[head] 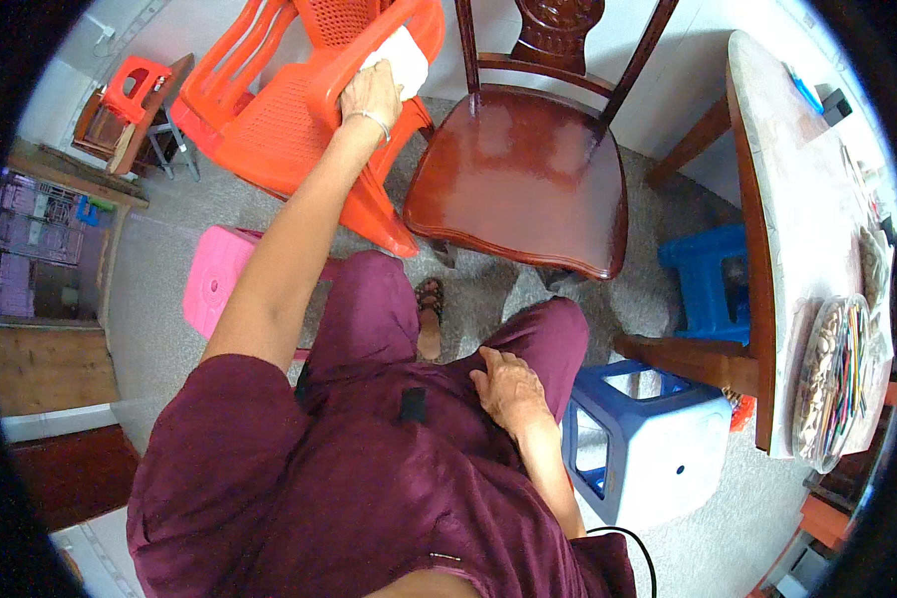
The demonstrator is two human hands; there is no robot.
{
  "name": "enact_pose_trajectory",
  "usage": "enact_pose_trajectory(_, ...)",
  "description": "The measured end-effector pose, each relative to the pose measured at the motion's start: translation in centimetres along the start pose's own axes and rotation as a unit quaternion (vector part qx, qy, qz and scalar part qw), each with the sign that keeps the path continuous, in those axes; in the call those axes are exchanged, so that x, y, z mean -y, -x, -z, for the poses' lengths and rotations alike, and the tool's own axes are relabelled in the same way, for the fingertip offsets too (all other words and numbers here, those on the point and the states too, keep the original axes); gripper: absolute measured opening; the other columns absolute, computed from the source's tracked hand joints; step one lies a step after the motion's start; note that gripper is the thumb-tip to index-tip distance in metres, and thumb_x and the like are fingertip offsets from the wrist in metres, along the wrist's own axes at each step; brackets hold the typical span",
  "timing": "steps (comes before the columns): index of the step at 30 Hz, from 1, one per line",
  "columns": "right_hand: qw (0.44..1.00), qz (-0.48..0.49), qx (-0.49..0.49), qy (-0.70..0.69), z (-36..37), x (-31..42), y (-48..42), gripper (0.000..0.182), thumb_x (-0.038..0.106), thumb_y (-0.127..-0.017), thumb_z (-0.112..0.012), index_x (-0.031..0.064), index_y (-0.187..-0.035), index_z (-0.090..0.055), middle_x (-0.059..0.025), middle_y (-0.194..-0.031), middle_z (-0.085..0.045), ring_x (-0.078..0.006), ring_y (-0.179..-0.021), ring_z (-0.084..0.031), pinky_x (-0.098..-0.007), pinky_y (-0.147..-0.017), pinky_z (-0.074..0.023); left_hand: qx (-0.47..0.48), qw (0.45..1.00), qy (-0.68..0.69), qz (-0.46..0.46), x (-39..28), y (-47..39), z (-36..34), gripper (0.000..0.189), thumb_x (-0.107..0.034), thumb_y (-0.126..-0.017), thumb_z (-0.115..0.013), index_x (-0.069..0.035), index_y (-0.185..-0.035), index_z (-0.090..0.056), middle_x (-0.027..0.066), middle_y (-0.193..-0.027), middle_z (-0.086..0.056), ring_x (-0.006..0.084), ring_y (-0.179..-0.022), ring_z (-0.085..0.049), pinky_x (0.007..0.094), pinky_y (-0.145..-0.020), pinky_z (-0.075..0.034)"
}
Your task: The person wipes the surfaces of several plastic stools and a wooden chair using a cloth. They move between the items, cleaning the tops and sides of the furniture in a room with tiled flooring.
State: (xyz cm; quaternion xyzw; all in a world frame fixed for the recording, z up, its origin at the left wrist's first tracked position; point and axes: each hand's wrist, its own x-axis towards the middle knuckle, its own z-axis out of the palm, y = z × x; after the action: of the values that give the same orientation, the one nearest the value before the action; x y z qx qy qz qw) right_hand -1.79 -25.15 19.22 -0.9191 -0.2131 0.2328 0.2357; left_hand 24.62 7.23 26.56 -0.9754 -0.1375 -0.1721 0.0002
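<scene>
My left hand (374, 97), with a pale bangle at the wrist, reaches out to an orange plastic armchair (276, 112). It grips a white cloth (405, 63) against the chair's armrest. Part of the cloth is hidden under my fingers. My right hand (514, 390) lies on my right thigh, over maroon trousers (549, 340), and holds nothing. To the right of the orange chair stands a polished dark wooden chair (523, 179) with a carved back.
A pink plastic stool (217, 280) stands by my left leg. Blue-and-white (665, 448) and blue (710, 284) stools are on the right. A wood-edged table (800, 224) bears a clear divided container (830, 381) of sticks. Far left, a red stool (131, 90) sits on wooden furniture.
</scene>
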Motion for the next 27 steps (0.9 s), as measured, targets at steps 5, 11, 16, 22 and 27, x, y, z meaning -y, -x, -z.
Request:
enact_pose_trajectory(5,1.000,-0.007,0.021,0.014,-0.4,-0.1,-0.6,0.039,0.029,-0.091,-0.058,0.0055,-0.121,-0.055,-0.0201,-0.110,-0.063,-0.0375,-0.102,-0.061,-0.0453,-0.088,-0.0500,-0.057,0.995,0.030,-0.070,2.0,2.6,-0.2,0.015,-0.007,-0.080,-0.064,0.002,-0.092,-0.063,0.0206,-0.098,-0.068,0.0337,-0.092,-0.067,0.0428,-0.083,-0.052)
enact_pose_trajectory(11,1.000,0.014,0.021,-0.012,0.0,-1.7,-0.9,0.043,0.028,-0.092,-0.056,0.0048,-0.128,-0.053,-0.0226,-0.119,-0.060,-0.0382,-0.110,-0.058,-0.0448,-0.094,-0.0466,-0.059,0.919,0.318,-0.227,1.6,7.8,-2.2,0.022,-0.007,-0.084,-0.058,-0.010,-0.102,-0.070,0.0145,-0.101,-0.068,0.0294,-0.090,-0.065,0.0401,-0.082,-0.051)
enact_pose_trajectory(16,0.999,-0.015,0.040,-0.018,0.2,-2.6,-1.4,0.041,0.029,-0.093,-0.054,0.0052,-0.126,-0.056,-0.0216,-0.116,-0.063,-0.0383,-0.109,-0.059,-0.0433,-0.092,-0.0466,0.169,0.797,0.577,0.056,4.0,19.9,-1.3,0.028,-0.012,-0.086,-0.060,-0.004,-0.113,-0.063,0.0131,-0.107,-0.068,0.0283,-0.093,-0.066,0.0385,-0.082,-0.052)
enact_pose_trajectory(22,0.999,-0.008,0.014,0.037,-0.1,-3.2,-2.6,0.036,0.031,-0.094,-0.051,0.0092,-0.121,-0.061,-0.0194,-0.110,-0.066,-0.0381,-0.102,-0.062,-0.0450,-0.087,-0.0484,-0.034,0.629,0.703,0.332,21.0,27.2,5.2,0.032,-0.015,-0.088,-0.066,0.002,-0.115,-0.060,0.0103,-0.100,-0.068,0.0170,-0.079,-0.067,0.0305,-0.069,-0.056)
enact_pose_trajectory(27,0.990,-0.026,-0.019,0.134,-1.4,-3.3,-3.9,0.030,0.034,-0.094,-0.052,0.0163,-0.116,-0.065,-0.0151,-0.099,-0.069,-0.0365,-0.089,-0.066,-0.0459,-0.077,-0.0518,-0.258,0.684,0.583,0.354,31.8,32.1,12.3,0.028,-0.020,-0.093,-0.062,0.000,-0.112,-0.061,0.0093,-0.095,-0.069,0.0155,-0.077,-0.068,0.0279,-0.067,-0.056)
